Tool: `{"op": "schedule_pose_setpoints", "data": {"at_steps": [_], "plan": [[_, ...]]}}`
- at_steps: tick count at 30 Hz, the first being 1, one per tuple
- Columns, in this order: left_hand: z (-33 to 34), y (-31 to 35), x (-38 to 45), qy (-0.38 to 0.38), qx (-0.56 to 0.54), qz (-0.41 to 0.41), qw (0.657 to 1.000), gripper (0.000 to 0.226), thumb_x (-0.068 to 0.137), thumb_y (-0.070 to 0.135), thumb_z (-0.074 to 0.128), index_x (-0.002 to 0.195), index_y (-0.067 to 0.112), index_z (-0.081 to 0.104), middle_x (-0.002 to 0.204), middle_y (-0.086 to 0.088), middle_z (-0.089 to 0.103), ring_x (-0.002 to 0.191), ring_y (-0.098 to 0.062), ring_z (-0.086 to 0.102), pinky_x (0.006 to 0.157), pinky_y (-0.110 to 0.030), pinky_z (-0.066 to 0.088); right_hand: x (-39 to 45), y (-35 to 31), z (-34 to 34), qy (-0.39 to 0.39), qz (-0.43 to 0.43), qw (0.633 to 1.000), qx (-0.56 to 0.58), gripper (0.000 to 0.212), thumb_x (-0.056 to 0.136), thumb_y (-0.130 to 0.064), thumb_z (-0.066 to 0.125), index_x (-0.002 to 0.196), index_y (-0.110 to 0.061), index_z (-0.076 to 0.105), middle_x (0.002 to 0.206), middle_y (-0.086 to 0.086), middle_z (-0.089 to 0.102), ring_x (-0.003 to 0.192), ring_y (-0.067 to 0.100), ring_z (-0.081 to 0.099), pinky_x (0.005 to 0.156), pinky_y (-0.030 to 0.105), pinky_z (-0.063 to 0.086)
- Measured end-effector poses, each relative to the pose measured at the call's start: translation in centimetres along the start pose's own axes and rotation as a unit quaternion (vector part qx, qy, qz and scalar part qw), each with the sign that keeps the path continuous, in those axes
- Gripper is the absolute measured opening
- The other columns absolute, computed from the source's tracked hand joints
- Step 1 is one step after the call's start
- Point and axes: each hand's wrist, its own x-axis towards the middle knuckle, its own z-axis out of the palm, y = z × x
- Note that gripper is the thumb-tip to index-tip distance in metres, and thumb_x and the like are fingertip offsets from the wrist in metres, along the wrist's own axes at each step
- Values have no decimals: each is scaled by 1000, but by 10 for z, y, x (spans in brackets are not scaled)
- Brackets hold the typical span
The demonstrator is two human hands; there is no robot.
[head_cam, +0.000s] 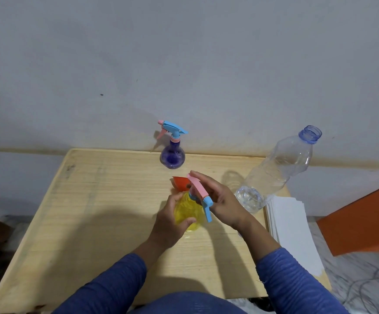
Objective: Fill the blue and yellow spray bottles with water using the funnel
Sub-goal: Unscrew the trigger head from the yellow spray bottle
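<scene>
The yellow spray bottle (185, 211) stands in the middle of the wooden table (89, 200). My left hand (170, 223) is wrapped around its body. My right hand (218, 200) holds its pink and blue spray head (201, 196), which sits at the bottle's neck. Just behind the yellow bottle lies an orange funnel (180, 183), partly hidden by the spray head. The blue spray bottle (172, 152) stands at the table's far edge with its spray head on. A clear, uncapped water bottle (276, 171) stands to the right, partly filled.
A stack of white paper (290, 227) lies along the table's right edge. An orange board (365, 218) leans beyond it on the right. A grey wall stands right behind the table.
</scene>
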Motion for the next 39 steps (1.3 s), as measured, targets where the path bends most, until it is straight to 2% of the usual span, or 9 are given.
{"op": "schedule_pose_setpoints", "data": {"at_steps": [4,9,13,21,25,28,32,35,39], "plan": [[1,-1,0,9,-4,5,1000,67,62,29,71,123,24,46,112,7,62,100,-11,59,84,-26,49,2,-3,0,4,-1,1000,-23,77,78,4,69,143,-23,36,127,-3,56,118,9,55,106,30,43],[1,0,-1,5,-4,9,1000,67,63,33,75,122,26,44,113,10,60,104,-10,58,87,-22,46,0,-3,-1,18,1,1000,-21,61,86,8,54,138,-22,44,131,-15,54,123,3,51,100,36,48],[1,-1,-1,7,-2,4,1000,69,62,37,73,124,25,45,112,10,60,104,-11,58,89,-27,47,-1,-5,1,13,-3,1000,-3,59,87,12,50,136,-18,44,126,-7,56,114,-2,55,94,21,48],[2,-1,-1,10,-8,11,1000,67,66,24,77,125,19,46,110,5,61,99,-11,58,83,-18,45,-1,-3,-3,-6,-6,1000,-18,76,77,4,70,138,-30,40,124,-12,58,120,8,55,105,33,44],[2,-2,-1,3,-8,6,1000,68,65,30,77,124,19,45,111,5,61,101,-10,58,82,-5,39,2,-10,0,37,-40,999,-3,60,84,4,62,129,-33,48,123,-26,58,120,0,53,101,22,43],[2,-4,-1,-4,-14,9,1000,69,64,35,75,125,24,44,117,6,61,107,-10,58,89,-20,45,6,-17,-2,65,-62,995,30,58,85,-1,61,131,-33,47,133,-25,50,126,8,49,103,30,45],[3,-6,-2,-3,-11,5,1000,70,65,36,75,126,22,43,116,6,60,105,-11,58,90,-23,47,17,-36,-12,118,-72,989,61,62,84,-3,65,130,-40,45,102,4,62,92,26,59,88,35,50],[2,-5,-2,-14,-22,2,1000,69,66,34,74,127,26,42,119,9,59,109,-8,56,90,-15,43,35,-59,-26,193,-91,976,43,63,79,-4,71,128,-36,47,83,3,57,75,15,51,73,24,47],[2,-6,-1,-17,-29,-13,999,70,65,42,73,125,34,40,119,8,59,111,-10,55,92,-22,43,62,-90,-49,258,-113,959,-27,60,78,-12,73,130,-27,49,94,0,55,68,4,48,68,10,43]]}}
